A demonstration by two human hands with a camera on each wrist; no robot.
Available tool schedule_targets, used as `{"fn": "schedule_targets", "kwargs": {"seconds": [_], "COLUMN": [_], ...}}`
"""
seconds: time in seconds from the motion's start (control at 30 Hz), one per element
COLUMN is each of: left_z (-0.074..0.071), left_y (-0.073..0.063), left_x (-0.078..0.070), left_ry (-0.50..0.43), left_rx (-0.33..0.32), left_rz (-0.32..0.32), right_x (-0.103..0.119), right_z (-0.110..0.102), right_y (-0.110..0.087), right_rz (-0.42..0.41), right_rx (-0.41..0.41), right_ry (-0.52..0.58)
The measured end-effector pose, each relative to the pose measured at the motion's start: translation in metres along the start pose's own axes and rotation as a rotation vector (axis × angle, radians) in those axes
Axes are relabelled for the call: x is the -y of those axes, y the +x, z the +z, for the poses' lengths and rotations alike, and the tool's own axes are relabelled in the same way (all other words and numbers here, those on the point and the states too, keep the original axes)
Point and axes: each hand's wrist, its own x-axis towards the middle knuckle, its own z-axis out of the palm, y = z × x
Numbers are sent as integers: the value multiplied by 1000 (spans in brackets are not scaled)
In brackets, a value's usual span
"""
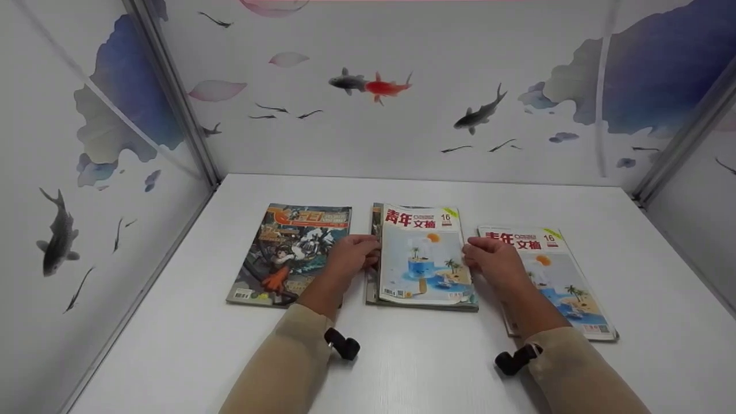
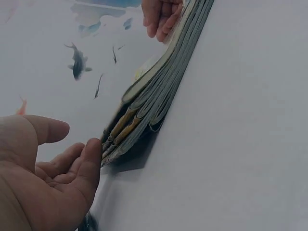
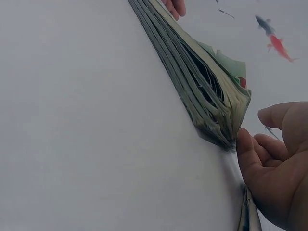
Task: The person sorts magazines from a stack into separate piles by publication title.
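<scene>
In the middle of the table lies a stack of magazines, a white one with a beach picture on top and darker ones beneath. My left hand touches the stack's left edge with its fingertips. On the opposite edge, the fingertips of my right hand touch the pages. Both wrist views show each thumb held apart from the fingers, with the stack's layered edges between the two hands. In the right wrist view the pages fan slightly near the fingers.
A dark comic-style magazine lies to the left. Another white beach-cover magazine lies at the right, partly behind my right forearm. The white table meets panels painted with fish at the back and both sides.
</scene>
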Motion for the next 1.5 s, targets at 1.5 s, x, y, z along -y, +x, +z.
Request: {"fn": "schedule_targets", "kwargs": {"seconds": [1.5], "left_z": [3], "left_y": [0], "left_x": [-3], "left_ry": [-69], "left_rx": [155], "left_rz": [-35], "right_x": [3], "right_z": [-2], "right_y": [-3], "right_rz": [3], "right_rx": [10], "right_ry": [2]}}
